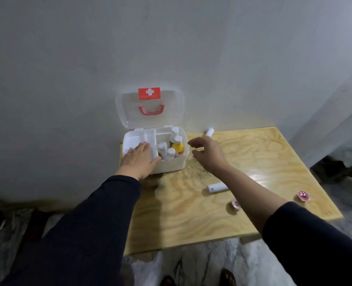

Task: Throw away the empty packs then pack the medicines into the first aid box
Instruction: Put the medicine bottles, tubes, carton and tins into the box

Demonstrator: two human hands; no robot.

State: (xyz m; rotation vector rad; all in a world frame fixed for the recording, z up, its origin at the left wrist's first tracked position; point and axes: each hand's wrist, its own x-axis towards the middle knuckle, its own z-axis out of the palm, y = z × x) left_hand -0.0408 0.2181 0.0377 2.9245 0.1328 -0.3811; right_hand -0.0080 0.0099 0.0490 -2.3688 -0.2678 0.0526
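Note:
The white first aid box (171,165) stands open at the table's far left corner, its clear lid (150,109) with a red cross leaning on the wall. Inside are several bottles, one yellow (178,148). My left hand (139,159) lies flat on the box's inner tray, holding nothing. My right hand (208,152) hovers just right of the box with fingers apart and empty. A white bottle (209,132) lies by the wall beyond my right hand. A white tube (217,187) lies mid-table.
The wooden table (263,162) stands against a grey wall. Two small pink cups (235,205) (304,196) sit near its right front. A clear plastic bag (144,269) lies on the floor below the table's front edge, by my feet.

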